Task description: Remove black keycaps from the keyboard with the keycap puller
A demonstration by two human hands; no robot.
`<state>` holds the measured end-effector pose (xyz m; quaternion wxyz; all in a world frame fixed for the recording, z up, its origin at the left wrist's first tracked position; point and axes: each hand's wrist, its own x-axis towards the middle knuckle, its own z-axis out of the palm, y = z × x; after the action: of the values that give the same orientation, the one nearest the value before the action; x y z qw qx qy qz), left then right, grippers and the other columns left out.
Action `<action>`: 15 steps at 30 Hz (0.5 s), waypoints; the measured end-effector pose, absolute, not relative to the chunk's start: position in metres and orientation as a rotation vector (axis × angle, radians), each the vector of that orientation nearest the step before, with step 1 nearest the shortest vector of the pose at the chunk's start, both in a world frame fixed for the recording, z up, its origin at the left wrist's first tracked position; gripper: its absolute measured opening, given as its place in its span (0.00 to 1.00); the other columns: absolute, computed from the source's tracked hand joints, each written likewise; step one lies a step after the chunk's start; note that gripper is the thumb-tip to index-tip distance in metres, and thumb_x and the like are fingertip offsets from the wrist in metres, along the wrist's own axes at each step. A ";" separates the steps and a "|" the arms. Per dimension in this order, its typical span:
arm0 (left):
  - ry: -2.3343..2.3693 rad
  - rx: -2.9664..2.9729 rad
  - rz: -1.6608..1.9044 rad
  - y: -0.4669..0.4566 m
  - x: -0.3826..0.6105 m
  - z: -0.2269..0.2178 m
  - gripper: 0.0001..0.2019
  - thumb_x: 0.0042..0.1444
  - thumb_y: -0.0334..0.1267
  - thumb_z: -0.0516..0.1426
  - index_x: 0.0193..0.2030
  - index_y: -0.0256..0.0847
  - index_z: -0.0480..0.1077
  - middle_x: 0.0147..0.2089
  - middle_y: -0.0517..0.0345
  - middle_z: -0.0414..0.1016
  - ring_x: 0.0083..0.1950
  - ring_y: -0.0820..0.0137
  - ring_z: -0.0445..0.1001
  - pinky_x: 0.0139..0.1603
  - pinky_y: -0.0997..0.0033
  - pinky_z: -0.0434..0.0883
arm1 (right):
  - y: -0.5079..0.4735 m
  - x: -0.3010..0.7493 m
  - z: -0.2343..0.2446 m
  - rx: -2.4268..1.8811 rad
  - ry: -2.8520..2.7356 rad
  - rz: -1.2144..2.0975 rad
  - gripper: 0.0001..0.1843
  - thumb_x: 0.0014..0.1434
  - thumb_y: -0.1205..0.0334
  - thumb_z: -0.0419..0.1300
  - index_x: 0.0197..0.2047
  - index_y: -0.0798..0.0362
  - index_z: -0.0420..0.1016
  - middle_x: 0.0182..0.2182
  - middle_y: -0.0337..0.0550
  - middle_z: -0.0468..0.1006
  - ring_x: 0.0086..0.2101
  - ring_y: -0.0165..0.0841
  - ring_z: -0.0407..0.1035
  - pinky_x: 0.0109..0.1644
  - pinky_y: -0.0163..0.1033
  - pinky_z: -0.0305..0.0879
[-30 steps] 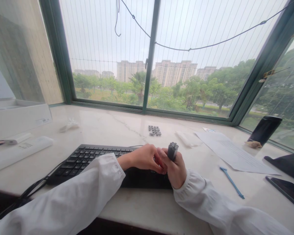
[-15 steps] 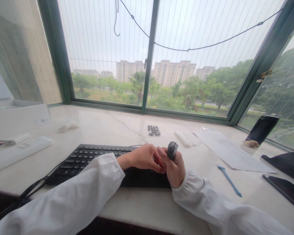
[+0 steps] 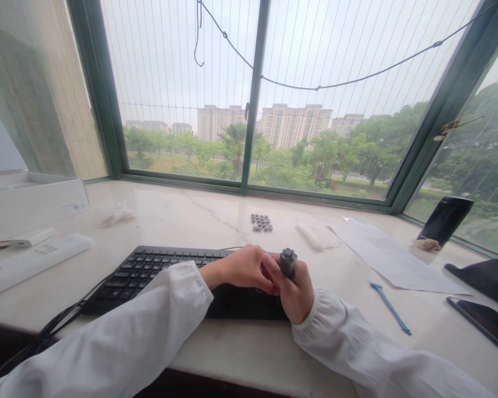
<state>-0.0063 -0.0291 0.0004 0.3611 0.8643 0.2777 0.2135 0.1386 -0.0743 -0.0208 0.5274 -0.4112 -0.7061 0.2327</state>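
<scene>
Presently, grey tool (image 3: 288,263): in the person's right hand (image 3: 297,290), above the right-hand part of the keyboard (image 3: 157,262); notched upper end exposed, lower portion concealed by the fist.
Right fingers: closed around the grey tool, thumb along its near left side.
Left hand (image 3: 241,267): arched over the keyboard from the left, fingers curled partway and meeting the right hand; whether anything is pinched between them, cannot tell.
Handling at the join (judgement): work appears to centre where the hands meet. A firm, even hold on the shaft, small movements, and light bracing of one hand against the other should limit slipping. The lower end is masked, so any force is best kept gentle and the left fingers out of its line.
Tool axis: long axis near upright, slightly tilted; exposed end points up, towards the head camera. Direction of the hidden end not seen, presumably down towards the keyboard.
Keyboard axis: long side runs left to right along the surface (image 3: 240,345), near its front edge.
Loose keys: small dark pieces (image 3: 261,221) grouped beyond the hands, towards the window (image 3: 244,166).
Right of hands: blue tool (image 3: 390,308) lying slantwise, wider end farther from the person; paper sheet (image 3: 398,257) beyond it.
Left of keyboard: black cable (image 3: 68,310) trailing off the front edge.
</scene>
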 end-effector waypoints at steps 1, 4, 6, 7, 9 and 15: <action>0.713 2.230 0.548 -0.029 -0.006 0.001 0.10 0.43 0.39 0.63 0.30 0.33 0.72 0.26 0.63 0.71 0.29 0.74 0.68 0.29 0.79 0.64 | -0.075 0.139 -0.021 -0.985 -1.688 0.551 0.26 0.60 0.45 0.53 0.18 0.54 0.59 0.17 0.36 0.57 0.21 0.26 0.53 0.25 0.34 0.50; 0.713 2.236 0.550 -0.029 -0.007 0.001 0.10 0.43 0.38 0.63 0.29 0.33 0.72 0.25 0.63 0.70 0.29 0.74 0.68 0.28 0.79 0.64 | -0.075 0.139 -0.021 -0.991 -1.693 0.544 0.26 0.60 0.45 0.54 0.18 0.54 0.58 0.17 0.35 0.56 0.21 0.26 0.52 0.25 0.34 0.50; 0.708 2.234 0.547 -0.028 -0.007 0.000 0.10 0.43 0.38 0.63 0.29 0.33 0.72 0.25 0.63 0.70 0.29 0.74 0.68 0.29 0.79 0.64 | -0.075 0.138 -0.021 -0.994 -1.694 0.541 0.26 0.60 0.45 0.54 0.18 0.54 0.58 0.17 0.35 0.55 0.21 0.26 0.52 0.25 0.34 0.49; 0.705 2.232 0.547 -0.028 -0.007 0.000 0.10 0.43 0.38 0.63 0.29 0.33 0.72 0.25 0.63 0.70 0.29 0.74 0.68 0.29 0.79 0.64 | -0.075 0.138 -0.020 -0.996 -1.699 0.539 0.26 0.60 0.45 0.54 0.18 0.54 0.58 0.17 0.35 0.55 0.21 0.26 0.51 0.25 0.35 0.49; 0.706 2.231 0.548 -0.028 -0.007 0.000 0.10 0.43 0.38 0.63 0.30 0.33 0.72 0.26 0.62 0.71 0.29 0.74 0.68 0.29 0.79 0.65 | -0.075 0.138 -0.019 -1.000 -1.715 0.541 0.27 0.60 0.45 0.53 0.18 0.54 0.58 0.17 0.35 0.55 0.21 0.26 0.52 0.25 0.35 0.49; 0.682 2.260 0.576 -0.030 -0.006 0.002 0.11 0.42 0.36 0.63 0.33 0.34 0.73 0.27 0.63 0.72 0.29 0.74 0.68 0.30 0.79 0.65 | -0.076 0.137 -0.017 -0.985 -1.705 0.574 0.27 0.60 0.44 0.52 0.18 0.55 0.61 0.16 0.36 0.57 0.20 0.26 0.52 0.24 0.35 0.49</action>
<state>-0.0060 -0.0302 0.0018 0.3484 0.8718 0.2631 0.2220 0.1373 -0.0756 -0.0165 0.5186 -0.4105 -0.7108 0.2393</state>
